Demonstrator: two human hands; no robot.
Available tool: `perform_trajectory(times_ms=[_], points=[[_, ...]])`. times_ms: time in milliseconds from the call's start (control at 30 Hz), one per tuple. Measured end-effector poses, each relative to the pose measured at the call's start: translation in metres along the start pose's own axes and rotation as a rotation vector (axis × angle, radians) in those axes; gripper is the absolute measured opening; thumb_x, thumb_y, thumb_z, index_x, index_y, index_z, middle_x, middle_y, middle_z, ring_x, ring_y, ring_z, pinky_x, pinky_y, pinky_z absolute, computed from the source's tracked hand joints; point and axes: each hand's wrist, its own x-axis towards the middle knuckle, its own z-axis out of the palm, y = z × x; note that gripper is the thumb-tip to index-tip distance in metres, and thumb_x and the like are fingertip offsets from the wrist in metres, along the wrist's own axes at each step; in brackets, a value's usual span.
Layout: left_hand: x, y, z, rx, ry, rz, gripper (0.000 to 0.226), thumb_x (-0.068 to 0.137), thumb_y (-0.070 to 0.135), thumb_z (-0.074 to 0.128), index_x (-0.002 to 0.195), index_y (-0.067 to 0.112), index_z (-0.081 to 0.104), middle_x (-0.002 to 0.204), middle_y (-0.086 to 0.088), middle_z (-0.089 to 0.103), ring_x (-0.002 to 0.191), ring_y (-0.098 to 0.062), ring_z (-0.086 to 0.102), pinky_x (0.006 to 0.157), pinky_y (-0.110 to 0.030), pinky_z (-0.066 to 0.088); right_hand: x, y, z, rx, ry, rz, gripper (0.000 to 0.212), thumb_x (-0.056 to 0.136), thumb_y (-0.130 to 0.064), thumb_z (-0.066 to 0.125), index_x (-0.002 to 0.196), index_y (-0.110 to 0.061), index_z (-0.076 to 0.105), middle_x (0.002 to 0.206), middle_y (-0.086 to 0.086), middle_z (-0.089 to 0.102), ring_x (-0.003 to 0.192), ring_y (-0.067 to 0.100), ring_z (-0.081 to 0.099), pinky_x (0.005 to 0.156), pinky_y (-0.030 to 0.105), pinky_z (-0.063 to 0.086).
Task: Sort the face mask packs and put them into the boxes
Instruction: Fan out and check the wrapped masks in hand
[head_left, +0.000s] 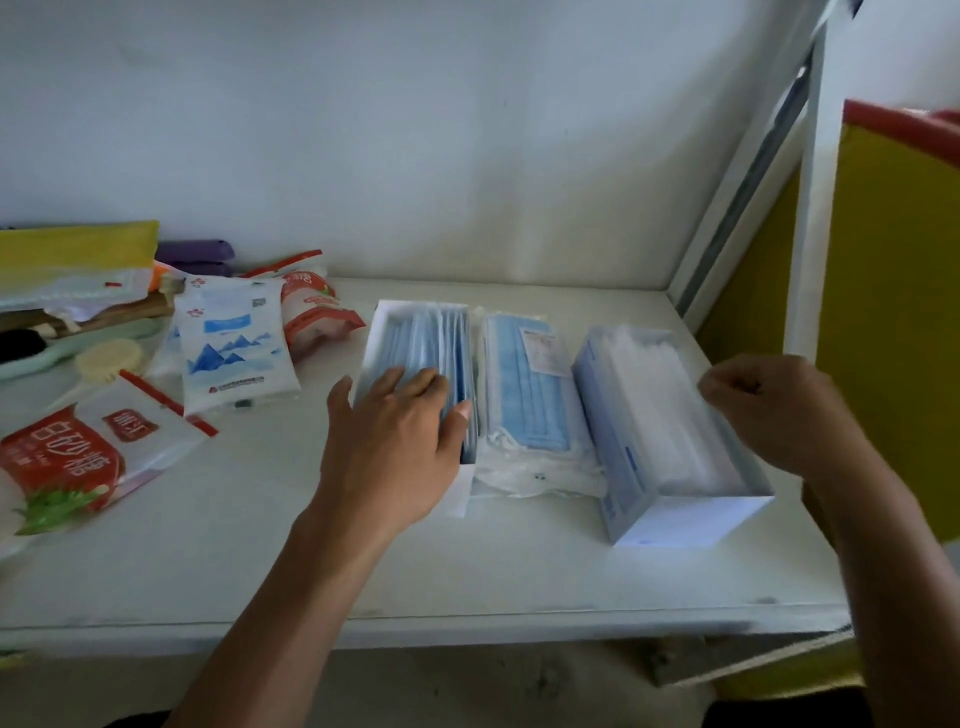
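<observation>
My left hand lies flat, fingers straight, on the blue packs in the left box. A bag of blue masks lies between it and the right box of white packs, near the counter's right edge. My right hand curls at that box's far side; whether it grips anything I cannot tell

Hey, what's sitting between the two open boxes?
A clear bag of blue masks lies between the left box and the right box, in the head view.
</observation>
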Motion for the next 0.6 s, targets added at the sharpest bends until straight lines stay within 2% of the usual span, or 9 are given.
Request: perform_trajectory(times_ms=[67, 133, 267, 333, 400, 467, 533, 600], points=[[0.002, 0.002, -0.001, -0.008, 0.041, -0.013, 0.043, 0.100, 0.044, 0.029, 0.116, 0.020, 0.061, 0.122, 0.002, 0.066, 0.119, -0.023, 0.059, 0.101, -0.057, 0.042, 0.002, 0.008, 0.004, -0.036, -0.068, 0.041, 0.019, 0.092, -0.038, 0.064, 0.107, -0.027, 0.070, 0.118, 0.001, 0.067, 0.104, 0.025, 0.061, 0.085, 0.037, 0.049], [0.004, 0.005, 0.000, -0.051, 0.128, -0.011, 0.042, 0.098, 0.040, 0.037, 0.118, 0.013, 0.062, 0.123, -0.005, 0.067, 0.119, -0.030, 0.060, 0.097, -0.058, 0.045, -0.001, 0.013, 0.011, -0.041, -0.084, 0.068, 0.030, 0.090, -0.041, 0.067, 0.116, -0.028, 0.067, 0.130, 0.003, 0.059, 0.112, 0.027, 0.057, 0.085, 0.037, 0.045], [0.004, 0.032, 0.001, -0.176, 0.340, 0.130, 0.033, 0.097, 0.029, 0.049, 0.116, 0.007, 0.065, 0.117, -0.009, 0.068, 0.114, -0.030, 0.061, 0.094, -0.054, 0.047, -0.007, 0.015, 0.026, -0.069, -0.178, 0.037, 0.045, 0.090, -0.043, 0.065, 0.127, -0.017, 0.062, 0.129, 0.005, 0.058, 0.110, 0.025, 0.054, 0.084, 0.031, 0.038], [-0.002, 0.052, 0.004, -0.241, 0.384, 0.216, 0.029, 0.097, 0.025, 0.052, 0.113, 0.007, 0.067, 0.115, -0.007, 0.068, 0.111, -0.027, 0.062, 0.094, -0.052, 0.046, -0.007, 0.013, 0.024, 0.082, -0.204, 0.039, 0.047, 0.091, -0.048, 0.062, 0.127, -0.017, 0.063, 0.121, -0.001, 0.058, 0.111, 0.020, 0.054, 0.086, 0.029, 0.036], [-0.008, 0.069, 0.009, -0.285, 0.372, 0.272, 0.029, 0.097, 0.026, 0.053, 0.114, 0.008, 0.068, 0.114, -0.005, 0.069, 0.110, -0.024, 0.062, 0.094, -0.050, 0.046, -0.007, 0.015, 0.018, 0.303, -0.160, 0.027, 0.030, 0.097, -0.040, 0.057, 0.117, -0.021, 0.068, 0.112, -0.008, 0.059, 0.111, 0.016, 0.055, 0.085, 0.027, 0.038], [-0.012, 0.081, 0.016, -0.325, 0.332, 0.315, 0.031, 0.098, 0.029, 0.051, 0.116, 0.009, 0.067, 0.117, -0.004, 0.067, 0.113, -0.020, 0.060, 0.097, -0.046, 0.045, -0.004, 0.021, 0.012, 0.363, -0.066, 0.033, 0.017, 0.099, -0.025, 0.056, 0.111, -0.023, 0.067, 0.111, -0.008, 0.061, 0.109, 0.016, 0.057, 0.080, 0.027, 0.039], [-0.017, 0.094, 0.022, -0.357, 0.230, 0.364, 0.038, 0.100, 0.036, 0.046, 0.125, 0.012, 0.063, 0.126, -0.003, 0.063, 0.122, -0.018, 0.055, 0.102, -0.043, 0.044, -0.004, 0.029, 0.009, 0.299, -0.036, 0.061, 0.025, 0.093, -0.013, 0.065, 0.116, -0.022, 0.061, 0.112, -0.005, 0.061, 0.103, 0.018, 0.058, 0.073, 0.027, 0.043], [-0.024, 0.110, 0.029, -0.315, 0.090, 0.434, 0.046, 0.100, 0.045, 0.041, 0.136, 0.019, 0.053, 0.142, -0.001, 0.054, 0.136, -0.017, 0.043, 0.110, -0.044, 0.039, -0.005, 0.032, 0.009, 0.217, -0.034, 0.088, 0.035, 0.084, -0.016, 0.076, 0.115, -0.019, 0.060, 0.106, -0.004, 0.062, 0.095, 0.018, 0.060, 0.067, 0.028, 0.047]])
